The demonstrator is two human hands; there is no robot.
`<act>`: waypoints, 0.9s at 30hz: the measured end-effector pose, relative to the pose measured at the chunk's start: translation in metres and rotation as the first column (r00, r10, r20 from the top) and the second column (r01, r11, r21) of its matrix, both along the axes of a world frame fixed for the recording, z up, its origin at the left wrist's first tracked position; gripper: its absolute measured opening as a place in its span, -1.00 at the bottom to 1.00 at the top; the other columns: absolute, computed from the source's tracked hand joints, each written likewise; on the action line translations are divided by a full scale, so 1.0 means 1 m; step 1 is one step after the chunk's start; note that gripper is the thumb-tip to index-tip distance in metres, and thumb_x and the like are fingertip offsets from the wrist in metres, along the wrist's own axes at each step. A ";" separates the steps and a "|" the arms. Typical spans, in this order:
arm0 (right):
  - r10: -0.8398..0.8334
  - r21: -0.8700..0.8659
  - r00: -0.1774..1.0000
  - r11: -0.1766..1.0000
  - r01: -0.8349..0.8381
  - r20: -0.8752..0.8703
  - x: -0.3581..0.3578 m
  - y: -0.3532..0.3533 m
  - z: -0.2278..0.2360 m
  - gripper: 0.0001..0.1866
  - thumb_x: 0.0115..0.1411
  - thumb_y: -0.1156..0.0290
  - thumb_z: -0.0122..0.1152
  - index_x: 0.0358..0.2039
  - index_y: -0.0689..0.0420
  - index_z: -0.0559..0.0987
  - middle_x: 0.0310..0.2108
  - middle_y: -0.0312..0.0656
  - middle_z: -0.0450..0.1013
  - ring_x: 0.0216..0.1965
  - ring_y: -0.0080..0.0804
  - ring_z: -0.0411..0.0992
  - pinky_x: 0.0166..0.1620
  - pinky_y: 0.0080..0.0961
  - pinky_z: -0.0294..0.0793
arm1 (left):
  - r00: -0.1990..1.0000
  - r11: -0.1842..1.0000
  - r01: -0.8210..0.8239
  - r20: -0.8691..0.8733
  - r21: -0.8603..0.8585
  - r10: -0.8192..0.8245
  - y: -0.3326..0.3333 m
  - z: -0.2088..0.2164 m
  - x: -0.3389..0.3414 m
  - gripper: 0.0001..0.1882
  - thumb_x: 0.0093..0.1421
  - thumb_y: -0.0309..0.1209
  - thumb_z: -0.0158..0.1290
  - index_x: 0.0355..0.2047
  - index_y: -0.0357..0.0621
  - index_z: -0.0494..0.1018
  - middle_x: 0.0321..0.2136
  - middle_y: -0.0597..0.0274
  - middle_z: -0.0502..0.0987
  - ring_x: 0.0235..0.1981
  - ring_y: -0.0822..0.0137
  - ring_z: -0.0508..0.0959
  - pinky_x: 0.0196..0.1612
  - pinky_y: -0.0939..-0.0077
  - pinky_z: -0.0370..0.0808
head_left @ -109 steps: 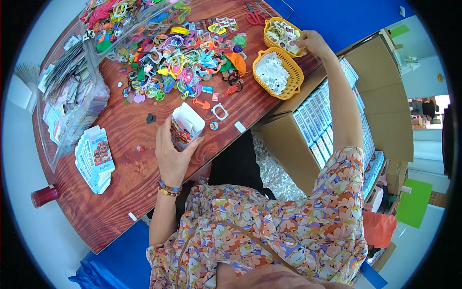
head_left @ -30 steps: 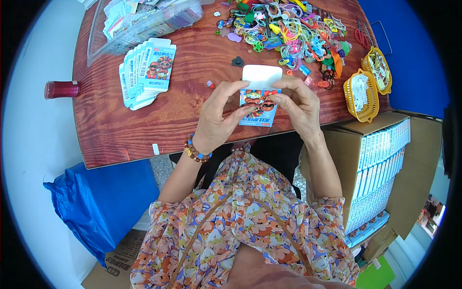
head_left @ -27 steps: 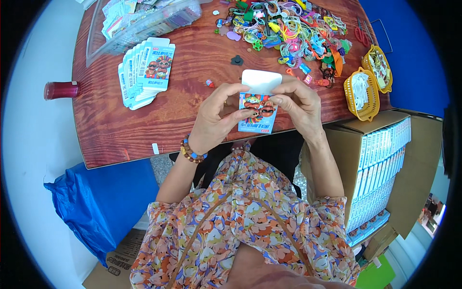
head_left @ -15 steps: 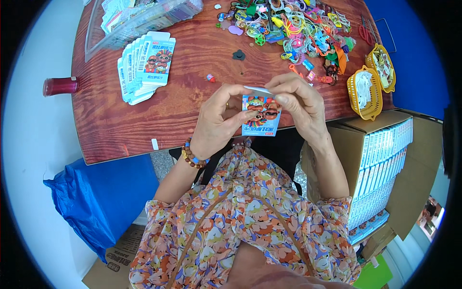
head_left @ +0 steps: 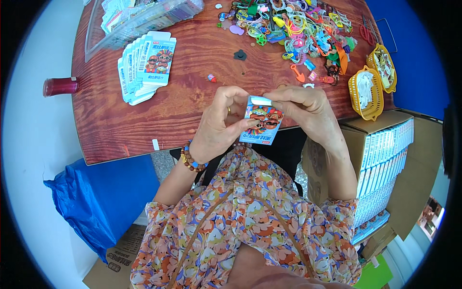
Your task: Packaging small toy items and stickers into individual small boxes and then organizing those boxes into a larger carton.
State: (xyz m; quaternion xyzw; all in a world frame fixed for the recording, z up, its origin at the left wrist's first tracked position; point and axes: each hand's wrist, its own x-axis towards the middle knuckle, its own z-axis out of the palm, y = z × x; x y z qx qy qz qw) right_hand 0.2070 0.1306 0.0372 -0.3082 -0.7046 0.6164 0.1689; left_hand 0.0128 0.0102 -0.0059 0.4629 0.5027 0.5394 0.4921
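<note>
**Small cartoon box pinched shut over the near edge of the bench**

Both hands are on a little flat card box (head_left: 260,126), blue with a bright cartoon print on the face and a white top flap. It sits just over the near edge of the wooden bench (head_left: 192,96), held in the air, tilted a bit. The left hand (head_left: 219,126) grips it from the left side, fingers curled round it, while the right hand (head_left: 304,107) has its fingers closed on the top flap.

Compared with a second ago the white flap stood up wide open; now it's folded down almost flat. A few seconds back the right hand was way off at the yellow baskets (head_left: 367,91).

Textures: the bench is reddish grained wood. A fanned stack of matching boxes (head_left: 146,65) lies far left, smooth glossy card. Far right there's a heap of colourful plastic trinkets (head_left: 298,29), loops and clips. The baskets are woven-look plastic. Brown bead bracelet (head_left: 190,161) on the left wrist.
</note>
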 end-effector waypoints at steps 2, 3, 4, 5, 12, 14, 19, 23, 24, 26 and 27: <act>0.012 0.009 0.996 1.000 -0.013 0.085 0.000 -0.001 0.005 -0.77 0.26 0.64 0.16 -0.09 0.25 0.65 -0.33 -0.29 0.57 -0.31 -0.65 0.51 -0.26 -0.70 0.51 | 1.000 1.000 0.021 -0.021 -0.020 -0.021 0.000 0.000 -0.002 -0.42 0.13 -0.60 0.24 0.06 -0.12 0.17 -0.14 0.08 0.52 -0.18 0.29 0.62 -0.20 0.39 0.61; 0.013 0.010 0.996 1.000 -0.014 0.083 -0.002 -0.002 0.007 -0.77 0.26 0.64 0.16 -0.09 0.25 0.65 -0.33 -0.29 0.57 -0.31 -0.65 0.51 -0.26 -0.70 0.51 | 1.000 1.000 0.020 -0.023 -0.018 -0.020 0.000 0.000 -0.002 -0.42 0.13 -0.60 0.24 0.06 -0.12 0.17 -0.14 0.08 0.52 -0.18 0.29 0.62 -0.20 0.39 0.61; -0.003 0.005 0.997 1.000 0.003 0.076 -0.003 -0.003 0.008 -0.77 0.26 0.64 0.16 -0.09 0.26 0.65 -0.35 -0.30 0.57 -0.36 -0.67 0.51 -0.32 -0.71 0.51 | 0.999 1.000 0.018 -0.041 -0.011 -0.018 0.000 0.000 -0.003 -0.41 0.13 -0.59 0.24 0.07 -0.12 0.17 -0.15 0.08 0.53 -0.19 0.29 0.62 -0.21 0.40 0.61; -0.021 -0.002 0.997 1.000 0.021 0.070 -0.004 -0.005 0.009 -0.77 0.26 0.63 0.16 -0.09 0.26 0.65 -0.37 -0.31 0.56 -0.40 -0.68 0.50 -0.37 -0.73 0.51 | 0.998 1.000 0.018 -0.056 -0.005 -0.018 -0.001 -0.001 -0.003 -0.40 0.12 -0.58 0.25 0.08 -0.12 0.17 -0.16 0.08 0.53 -0.19 0.29 0.62 -0.21 0.40 0.60; 0.040 0.241 0.999 0.970 -0.041 0.007 -0.003 -0.007 0.004 -0.77 0.25 0.61 0.18 -0.09 0.25 0.65 -0.28 -0.23 0.60 -0.41 -0.64 0.54 -0.40 -0.70 0.55 | 0.996 1.000 0.017 -0.087 -0.002 -0.017 -0.001 0.000 -0.002 -0.43 0.14 -0.58 0.23 0.10 -0.14 0.22 -0.20 0.10 0.54 -0.23 0.31 0.63 -0.23 0.43 0.60; 0.118 0.376 0.993 0.920 -0.111 0.003 -0.001 -0.005 0.004 -0.75 0.22 0.62 0.18 -0.08 0.25 0.64 -0.17 -0.14 0.61 -0.33 -0.47 0.59 -0.29 -0.58 0.59 | 0.999 1.000 0.016 -0.041 -0.026 -0.017 -0.002 0.000 -0.001 -0.45 0.15 -0.58 0.21 0.12 -0.15 0.26 -0.21 0.11 0.55 -0.24 0.33 0.63 -0.23 0.46 0.59; 0.117 0.454 0.993 0.886 -0.098 -0.014 0.002 -0.012 -0.004 -0.69 0.17 0.60 0.24 -0.03 0.23 0.61 -0.09 -0.08 0.59 -0.13 -0.27 0.58 -0.08 -0.41 0.57 | 0.997 0.999 -0.035 0.073 -0.029 0.037 -0.003 -0.005 0.003 -0.52 0.15 -0.59 0.20 0.08 -0.18 0.38 -0.21 0.18 0.52 -0.24 0.38 0.62 -0.22 0.51 0.58; 0.097 0.516 0.995 0.852 -0.090 0.014 0.009 -0.016 -0.014 -0.62 0.13 0.58 0.30 0.01 0.22 0.59 -0.07 -0.08 0.57 -0.05 -0.27 0.56 -0.02 -0.42 0.54 | 0.997 0.999 0.026 -0.073 -0.023 -0.028 -0.003 -0.008 0.001 -0.58 0.16 -0.60 0.19 0.05 -0.21 0.44 -0.18 0.24 0.48 -0.23 0.42 0.60 -0.20 0.55 0.57; 0.093 0.516 0.996 0.852 -0.087 0.014 0.010 -0.019 -0.015 -0.62 0.13 0.58 0.30 0.01 0.22 0.59 -0.07 -0.08 0.57 -0.05 -0.27 0.56 -0.02 -0.42 0.54 | 0.997 0.999 0.029 -0.072 -0.022 -0.031 -0.004 -0.008 0.003 -0.58 0.16 -0.60 0.19 0.05 -0.21 0.44 -0.18 0.24 0.48 -0.23 0.42 0.60 -0.20 0.55 0.57; -0.100 0.377 0.995 0.923 0.082 0.028 0.011 -0.024 -0.015 -0.64 0.12 0.60 0.30 -0.02 0.22 0.60 -0.05 -0.07 0.57 -0.05 -0.30 0.56 -0.03 -0.44 0.56 | 0.990 0.994 -0.062 0.118 -0.087 0.072 -0.004 -0.011 0.009 -0.56 0.16 -0.60 0.19 0.07 -0.18 0.45 -0.20 0.22 0.47 -0.25 0.42 0.59 -0.23 0.56 0.55; -0.102 0.380 0.994 0.921 0.084 0.029 0.013 -0.025 -0.017 -0.64 0.12 0.60 0.30 -0.02 0.22 0.60 -0.05 -0.07 0.57 -0.05 -0.30 0.56 -0.03 -0.44 0.56 | 0.990 0.995 -0.060 0.119 -0.084 0.070 -0.003 -0.011 0.011 -0.56 0.16 -0.60 0.19 0.07 -0.18 0.45 -0.20 0.22 0.47 -0.25 0.42 0.59 -0.23 0.56 0.55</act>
